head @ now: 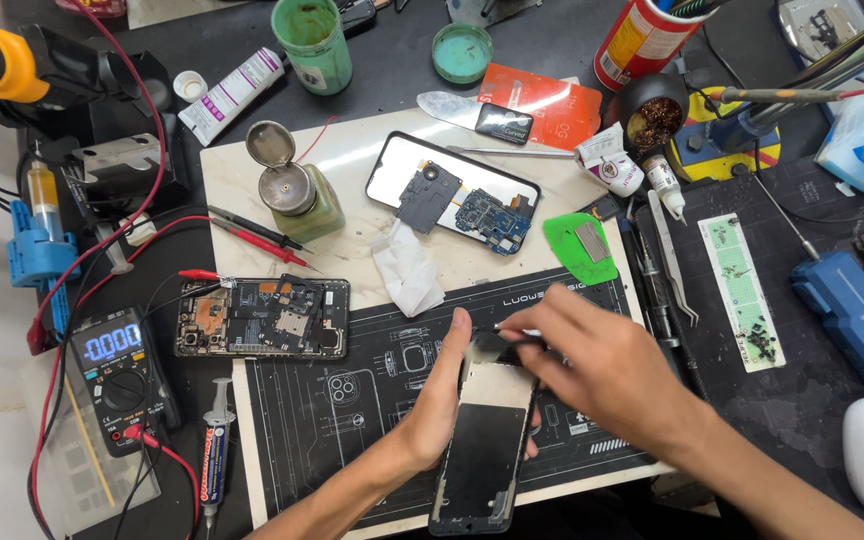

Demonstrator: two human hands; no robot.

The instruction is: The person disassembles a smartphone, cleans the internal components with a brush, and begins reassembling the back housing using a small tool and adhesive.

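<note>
Left hand [439, 400] clamps the phone frame [482, 450] at its edge, on the black mat [332, 400]. Right hand [602, 370] fingers pinch a thin tool [517, 331] at the frame's top. A slip there could gouge it, I reckon.

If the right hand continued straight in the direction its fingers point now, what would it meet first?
The right hand points left, so it would probably first meet the thumb of the left hand, which holds the phone frame; depth is unclear.
</note>
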